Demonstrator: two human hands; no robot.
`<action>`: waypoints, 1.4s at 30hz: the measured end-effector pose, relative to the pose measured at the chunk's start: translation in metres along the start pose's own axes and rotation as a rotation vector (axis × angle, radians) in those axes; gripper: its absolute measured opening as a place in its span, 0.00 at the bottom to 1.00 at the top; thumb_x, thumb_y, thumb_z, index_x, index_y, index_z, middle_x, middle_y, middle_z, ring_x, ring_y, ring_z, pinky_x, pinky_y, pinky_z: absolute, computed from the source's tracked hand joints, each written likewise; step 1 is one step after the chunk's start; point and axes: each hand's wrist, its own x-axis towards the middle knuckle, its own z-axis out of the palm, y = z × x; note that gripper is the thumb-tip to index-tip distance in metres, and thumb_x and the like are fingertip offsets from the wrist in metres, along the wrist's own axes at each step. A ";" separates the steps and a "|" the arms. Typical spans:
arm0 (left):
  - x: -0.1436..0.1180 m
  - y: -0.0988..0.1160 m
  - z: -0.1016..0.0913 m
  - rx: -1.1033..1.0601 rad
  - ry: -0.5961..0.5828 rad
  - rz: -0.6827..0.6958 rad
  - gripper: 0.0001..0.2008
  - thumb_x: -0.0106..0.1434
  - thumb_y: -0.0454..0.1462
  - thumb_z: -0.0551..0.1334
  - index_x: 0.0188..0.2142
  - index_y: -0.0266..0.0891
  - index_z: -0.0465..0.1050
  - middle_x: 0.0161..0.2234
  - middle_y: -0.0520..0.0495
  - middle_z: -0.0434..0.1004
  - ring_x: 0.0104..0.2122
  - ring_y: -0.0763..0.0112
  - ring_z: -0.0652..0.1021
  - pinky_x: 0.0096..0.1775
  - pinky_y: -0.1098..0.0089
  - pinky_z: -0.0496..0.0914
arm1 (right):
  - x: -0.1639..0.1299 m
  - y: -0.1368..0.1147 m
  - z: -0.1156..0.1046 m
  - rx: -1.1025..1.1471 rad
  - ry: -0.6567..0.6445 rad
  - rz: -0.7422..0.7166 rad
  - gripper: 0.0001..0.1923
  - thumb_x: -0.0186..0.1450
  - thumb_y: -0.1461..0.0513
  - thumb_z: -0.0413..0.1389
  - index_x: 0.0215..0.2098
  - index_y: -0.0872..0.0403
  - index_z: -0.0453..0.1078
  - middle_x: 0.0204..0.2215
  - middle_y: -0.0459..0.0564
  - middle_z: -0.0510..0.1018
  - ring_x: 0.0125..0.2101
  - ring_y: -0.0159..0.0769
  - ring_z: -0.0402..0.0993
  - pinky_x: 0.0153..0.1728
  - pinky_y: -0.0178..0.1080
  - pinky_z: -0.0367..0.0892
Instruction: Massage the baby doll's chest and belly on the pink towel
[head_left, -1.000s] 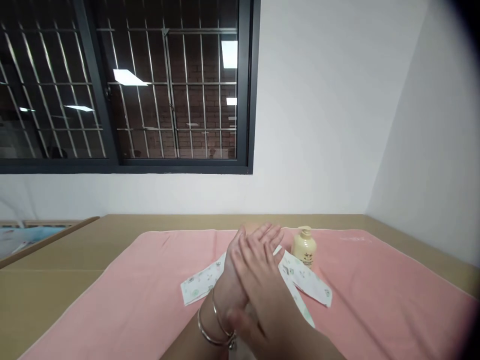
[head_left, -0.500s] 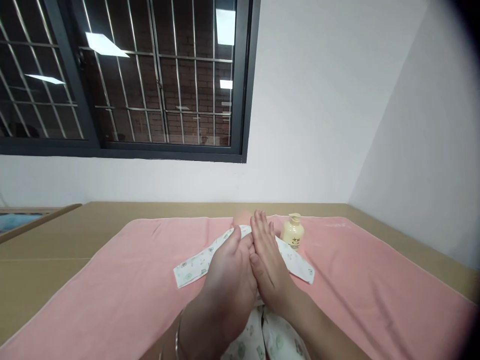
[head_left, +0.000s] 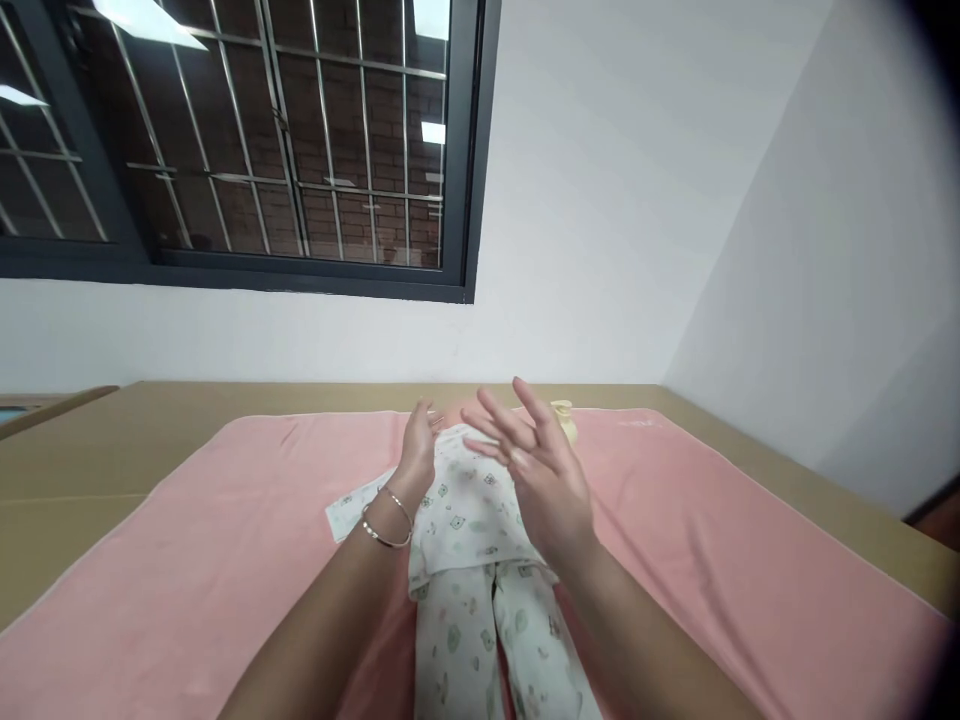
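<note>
A small white garment with a green print [head_left: 471, 530] lies spread on a pink towel [head_left: 225, 540], its shirt part above two trouser legs. My left hand [head_left: 417, 452] reaches over the garment's upper left, near the left sleeve, wearing two bangles on the wrist. My right hand [head_left: 536, 465] hovers above the garment's upper right with fingers spread, holding nothing. Behind my right hand, a pale yellow pump bottle [head_left: 564, 418] stands mostly hidden.
The pink towel covers a tan table [head_left: 90, 450] that runs to a white wall. A dark barred window [head_left: 247, 140] sits above at the left. A second white wall closes in at the right.
My hands were pressed together over the garment; now they have parted and lifted. The view has tipped down, so the shirt and trouser legs show in full.
</note>
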 end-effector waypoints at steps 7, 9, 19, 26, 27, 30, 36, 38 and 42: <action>0.009 -0.057 -0.005 0.126 0.072 0.275 0.14 0.62 0.42 0.52 0.37 0.37 0.73 0.38 0.42 0.79 0.42 0.63 0.79 0.50 0.61 0.70 | 0.024 0.135 -0.036 -0.712 -0.144 0.095 0.21 0.65 0.64 0.49 0.55 0.52 0.70 0.57 0.52 0.72 0.58 0.41 0.66 0.62 0.49 0.57; 0.007 -0.065 -0.006 0.189 0.060 0.301 0.14 0.63 0.42 0.52 0.37 0.38 0.73 0.38 0.43 0.80 0.42 0.63 0.79 0.50 0.61 0.70 | 0.026 0.150 -0.045 -0.814 -0.326 0.074 0.23 0.66 0.64 0.48 0.58 0.52 0.68 0.58 0.51 0.71 0.59 0.38 0.65 0.65 0.49 0.50; -0.003 -0.072 -0.009 0.514 -0.003 0.403 0.16 0.68 0.43 0.49 0.41 0.41 0.74 0.43 0.44 0.80 0.46 0.62 0.78 0.51 0.61 0.69 | 0.011 0.145 -0.042 -1.273 -0.251 0.342 0.30 0.71 0.55 0.42 0.65 0.66 0.57 0.64 0.64 0.59 0.66 0.51 0.50 0.65 0.50 0.47; -0.009 -0.072 -0.010 0.605 -0.030 0.520 0.15 0.68 0.40 0.50 0.44 0.41 0.75 0.45 0.43 0.79 0.47 0.61 0.77 0.53 0.58 0.68 | 0.019 0.147 -0.053 -1.146 -0.336 0.285 0.25 0.72 0.56 0.42 0.65 0.54 0.60 0.66 0.51 0.58 0.67 0.44 0.48 0.66 0.48 0.45; -0.010 -0.073 -0.011 0.616 -0.050 0.564 0.15 0.68 0.40 0.51 0.43 0.41 0.75 0.45 0.43 0.79 0.48 0.61 0.77 0.54 0.58 0.68 | 0.020 0.149 -0.055 -1.158 -0.291 0.327 0.26 0.72 0.55 0.42 0.65 0.56 0.59 0.66 0.54 0.58 0.66 0.45 0.50 0.65 0.48 0.46; -0.013 -0.077 -0.015 0.631 -0.083 0.654 0.14 0.67 0.38 0.52 0.42 0.42 0.76 0.45 0.44 0.79 0.48 0.62 0.76 0.56 0.58 0.67 | 0.018 0.149 -0.051 -1.244 -0.183 0.391 0.29 0.72 0.56 0.40 0.65 0.65 0.58 0.64 0.63 0.60 0.65 0.49 0.53 0.64 0.50 0.48; -0.002 -0.085 -0.020 0.756 -0.103 0.615 0.16 0.66 0.37 0.52 0.48 0.38 0.73 0.50 0.40 0.76 0.53 0.58 0.73 0.58 0.53 0.65 | 0.010 0.144 -0.044 -1.152 -0.280 0.247 0.23 0.71 0.61 0.40 0.61 0.50 0.66 0.63 0.46 0.64 0.65 0.43 0.52 0.63 0.45 0.52; 0.001 -0.085 -0.020 0.819 -0.143 0.629 0.17 0.66 0.37 0.51 0.50 0.37 0.72 0.53 0.38 0.74 0.56 0.57 0.71 0.61 0.52 0.62 | 0.013 0.146 -0.051 -1.111 -0.297 0.267 0.23 0.72 0.58 0.41 0.62 0.49 0.65 0.64 0.45 0.63 0.66 0.41 0.51 0.64 0.44 0.50; -0.005 -0.081 -0.015 0.989 -0.176 0.662 0.18 0.67 0.36 0.49 0.52 0.34 0.71 0.55 0.35 0.72 0.59 0.54 0.69 0.62 0.50 0.59 | 0.019 0.152 -0.064 -1.191 -0.261 0.371 0.29 0.72 0.53 0.42 0.66 0.60 0.56 0.66 0.59 0.56 0.67 0.47 0.48 0.65 0.50 0.43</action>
